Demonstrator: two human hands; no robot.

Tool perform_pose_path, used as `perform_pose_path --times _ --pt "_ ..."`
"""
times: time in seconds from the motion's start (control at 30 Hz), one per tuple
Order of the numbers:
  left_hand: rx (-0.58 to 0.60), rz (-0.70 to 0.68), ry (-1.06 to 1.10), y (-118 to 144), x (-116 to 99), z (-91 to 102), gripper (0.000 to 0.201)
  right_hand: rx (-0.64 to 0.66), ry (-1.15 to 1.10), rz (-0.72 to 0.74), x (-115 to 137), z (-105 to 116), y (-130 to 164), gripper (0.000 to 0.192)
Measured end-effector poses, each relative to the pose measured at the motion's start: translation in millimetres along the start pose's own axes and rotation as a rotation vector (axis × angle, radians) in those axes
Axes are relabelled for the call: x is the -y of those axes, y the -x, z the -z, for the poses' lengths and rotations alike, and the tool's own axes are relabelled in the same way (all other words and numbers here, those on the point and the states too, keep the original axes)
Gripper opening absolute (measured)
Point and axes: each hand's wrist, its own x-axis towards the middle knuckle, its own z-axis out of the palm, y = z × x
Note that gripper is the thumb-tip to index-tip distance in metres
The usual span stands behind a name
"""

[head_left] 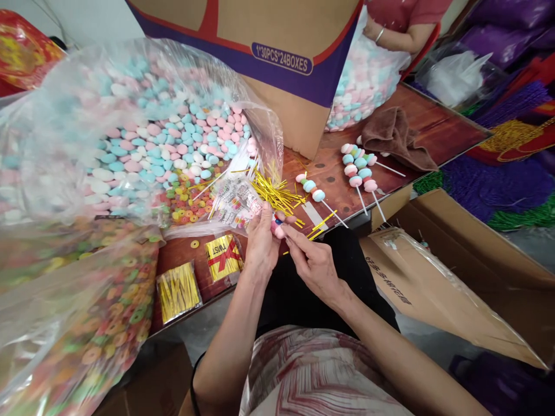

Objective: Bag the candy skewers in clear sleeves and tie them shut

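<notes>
Above my lap, at the table's front edge, my left hand (263,240) is closed around a marshmallow skewer (277,228) with pink pieces and a dark blue bit showing. Its upper part is hidden by my fingers and seems to be in a clear printed wrapper. The fingertips of my right hand (314,260) pinch the lower end of the same skewer; the stick is hidden. Just beyond lie printed clear wrappers (232,202), loose gold twist ties (277,193) and white sticks (243,159). A finished-looking skewer (309,186) lies to the right.
A big clear bag of pastel marshmallows (151,138) spills onto the table, with ring candies (186,199) beside it. Twist-tie packs (178,292) lie in front. Several skewers (358,162) rest near a brown cloth (396,138). Cardboard boxes (286,110) stand behind and right. Another person's arm (405,39) is across.
</notes>
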Motion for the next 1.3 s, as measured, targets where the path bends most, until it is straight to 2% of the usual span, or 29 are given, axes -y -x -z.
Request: perform_pose_path --times 0.2,0.37,0.43,0.57,0.63,1.0,1.3 --pt "0.057 0.075 0.018 5.8 3.7 -2.6 0.039 -0.105 0.075 0.039 0.5 -5.7 -2.6 0.033" --pt "0.177 0.151 -0.003 11.7 5.6 -1.2 0.040 -0.220 -0.011 0.061 -1.2 -6.6 -5.3 0.032" --pt "0.193 0.136 -0.020 15.2 6.2 0.1 0.043 -0.248 -0.017 0.084 -1.9 -4.7 -7.4 0.034" --pt "0.049 -0.048 -0.111 22.1 7.1 3.3 0.037 -0.269 -0.004 0.083 -4.4 -1.2 -9.6 0.037" --pt "0.015 -0.094 -0.179 23.5 7.0 4.7 0.035 -0.282 -0.022 0.094 -5.7 -0.8 -9.5 0.038" --pt "-0.048 -0.052 -0.216 18.2 -1.2 3.4 0.032 -0.231 -0.003 0.079 -5.0 0.2 -6.9 0.037" --pt "-0.082 -0.167 -0.329 22.9 1.6 5.6 0.033 -0.225 0.013 0.081 -6.5 -1.6 -6.3 0.036"
